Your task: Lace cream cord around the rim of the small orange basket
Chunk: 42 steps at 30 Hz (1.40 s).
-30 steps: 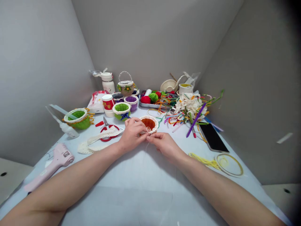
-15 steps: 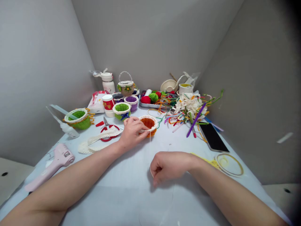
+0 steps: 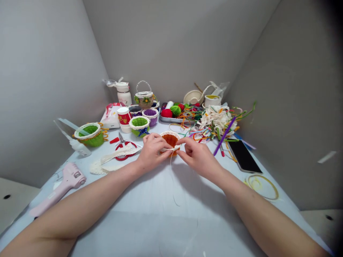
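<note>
Left hand (image 3: pixel 153 151) pinches white rim (image 3: pixel 170 133) of round orange yarn basket (image 3: pixel 169 140): likely light, soft; hold there. Right hand (image 3: pixel 199 157) alongside, grip unclear.

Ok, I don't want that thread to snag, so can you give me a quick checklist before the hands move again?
1. Left hand on the orange basket: ok, pinching its near rim.
2. Right hand gripping: cannot tell; it's at the rim, details too small.
3. White thread gathered up: not ok, it hangs below the hands.
4. Thread free of knots: cannot tell, too fine.
5. Scissors free of clutter: not ok, the lace strip lies across the handles.
6. Phone clear of both hands: ok.
</note>
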Each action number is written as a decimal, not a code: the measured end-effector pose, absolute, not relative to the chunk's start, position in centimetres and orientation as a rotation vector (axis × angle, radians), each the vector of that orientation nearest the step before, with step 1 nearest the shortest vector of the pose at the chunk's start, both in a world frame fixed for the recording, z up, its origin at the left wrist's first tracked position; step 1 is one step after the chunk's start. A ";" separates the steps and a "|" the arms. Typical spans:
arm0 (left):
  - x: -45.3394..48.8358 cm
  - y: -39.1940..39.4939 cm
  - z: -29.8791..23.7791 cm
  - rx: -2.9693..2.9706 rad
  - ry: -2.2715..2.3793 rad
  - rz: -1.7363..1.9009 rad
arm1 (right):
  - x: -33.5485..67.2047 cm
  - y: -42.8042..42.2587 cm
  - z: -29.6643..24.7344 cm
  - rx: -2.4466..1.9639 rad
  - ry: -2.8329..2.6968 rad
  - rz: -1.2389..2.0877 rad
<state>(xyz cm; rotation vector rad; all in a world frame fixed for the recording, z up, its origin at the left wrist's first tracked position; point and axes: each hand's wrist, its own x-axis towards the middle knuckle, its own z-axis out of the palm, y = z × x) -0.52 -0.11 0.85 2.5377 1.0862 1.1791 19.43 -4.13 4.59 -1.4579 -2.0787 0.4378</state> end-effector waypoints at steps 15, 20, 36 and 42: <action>-1.5 0.6 1.1 2.741 0.958 1.066 | 19.6 -2.8 1.9 -1.269 -2.149 0.417; -1.9 1.0 1.4 2.781 0.871 1.053 | 19.8 -2.6 1.8 -1.261 -2.159 0.419; -1.1 0.3 1.2 2.698 0.951 1.079 | 19.2 -3.0 1.7 -1.275 -2.149 0.402; -0.8 0.2 1.2 2.656 0.958 1.083 | 19.3 -3.1 2.3 -1.345 -2.159 0.389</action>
